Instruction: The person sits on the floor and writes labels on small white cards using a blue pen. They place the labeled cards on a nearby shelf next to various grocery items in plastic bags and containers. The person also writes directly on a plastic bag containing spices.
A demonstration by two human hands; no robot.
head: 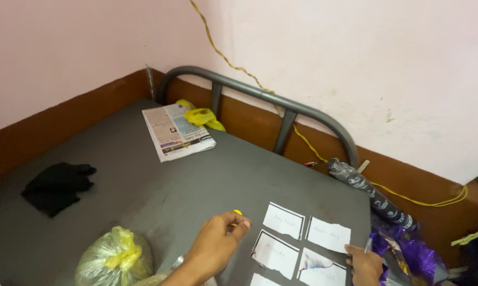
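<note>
a pink-walled room with a brown band along the base of the walls is filling the top of the frame, and a grey mattress-like surface (196,185) is taking up the lower left and centre, edged at the upper middle by a curved grey metal bed rail (260,95). a yellow cord (302,140) is trailing down the wall behind the rail.

at the lower centre, the left hand (218,246) is reaching in, its fingers pinched together on a small yellow object (238,213), too small to identify, held just left of the white paper cards (284,221). the cards are lying flat in neat rows at the lower right, slightly apart from each other, seemingly laid out so each can be read. the right hand (365,265) is resting at the bottom right, fingertips touching a card's edge as if steadying it, curled around what looks like a pen (368,244).

a folded newspaper (176,131) is lying at the upper centre with a yellow bag (202,116) behind it. a black cloth (56,185) is sitting at the left, a tied clear-and-yellow plastic bag (114,259) at the bottom left, and a rolled dark patterned umbrella (371,196) and purple wrapping (408,254) at the right.
</note>
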